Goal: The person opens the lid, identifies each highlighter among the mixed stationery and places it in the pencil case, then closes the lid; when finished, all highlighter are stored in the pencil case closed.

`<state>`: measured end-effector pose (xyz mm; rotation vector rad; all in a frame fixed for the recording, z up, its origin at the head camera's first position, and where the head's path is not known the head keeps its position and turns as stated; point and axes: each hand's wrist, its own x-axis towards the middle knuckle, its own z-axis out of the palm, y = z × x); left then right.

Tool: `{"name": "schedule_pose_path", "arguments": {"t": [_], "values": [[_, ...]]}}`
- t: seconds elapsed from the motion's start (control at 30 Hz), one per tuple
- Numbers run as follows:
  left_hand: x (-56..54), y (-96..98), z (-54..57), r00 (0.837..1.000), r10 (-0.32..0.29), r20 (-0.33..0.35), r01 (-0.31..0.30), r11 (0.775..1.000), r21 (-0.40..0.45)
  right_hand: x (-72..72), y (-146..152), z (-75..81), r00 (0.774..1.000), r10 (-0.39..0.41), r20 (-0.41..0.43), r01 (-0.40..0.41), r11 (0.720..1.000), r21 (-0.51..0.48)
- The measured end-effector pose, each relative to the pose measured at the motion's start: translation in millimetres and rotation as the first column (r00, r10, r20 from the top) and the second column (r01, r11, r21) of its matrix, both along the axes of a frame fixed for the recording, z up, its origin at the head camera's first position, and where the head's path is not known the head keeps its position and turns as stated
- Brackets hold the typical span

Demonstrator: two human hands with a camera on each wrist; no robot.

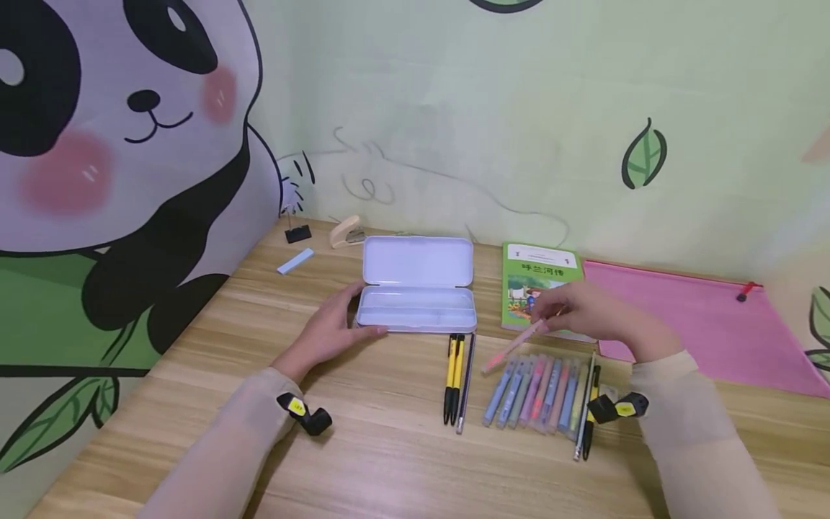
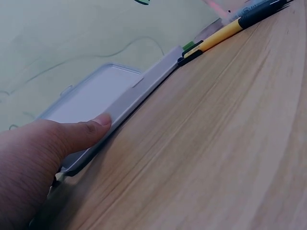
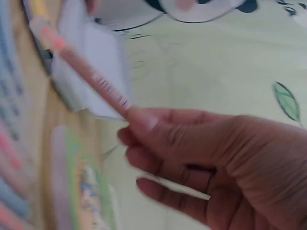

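Note:
A pale lilac pencil case [image 1: 416, 321] lies with its lid raised, its compartments bare. My left hand [image 1: 333, 324] grips its left end, the thumb [image 2: 93, 128] along the front wall and the fingers partly hidden behind the corner. Between thumb and fingertips, my right hand [image 1: 570, 310] pinches one end of a pink marker [image 3: 91, 76], tilted with its capped end down to the left. In the head view the marker hangs above a row of pastel markers [image 1: 538, 393] and overlaps the green book [image 1: 541, 281].
Two yellow-and-black pens [image 1: 454, 378] and a dark pencil [image 1: 466, 382] lie before the case. Another pencil [image 1: 583, 411] and pen [image 1: 591, 418] flank the markers. A pink zip pouch [image 1: 694, 324] lies right. Behind are a stapler [image 1: 346, 232], a binder clip [image 1: 298, 233] and a blue strip [image 1: 295, 261].

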<state>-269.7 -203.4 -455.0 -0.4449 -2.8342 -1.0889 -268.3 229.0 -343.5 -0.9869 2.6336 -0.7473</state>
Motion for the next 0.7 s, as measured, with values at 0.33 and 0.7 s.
{"name": "schedule_pose_path", "arguments": {"t": [0.33,0.7], "values": [[0.6,13.5,-0.5,1.0,-0.005,-0.004,0.005,1.0,-0.024,4.8,-28.7,8.3,0.849,-0.251,-0.464,0.167,0.962,-0.215],[1.7,16.7,-0.4,1.0,0.002,-0.026,-0.002,1.0,-0.02,-11.1,-138.9,-22.3,0.888,-0.279,-0.365,0.187,0.945,-0.268]]}}
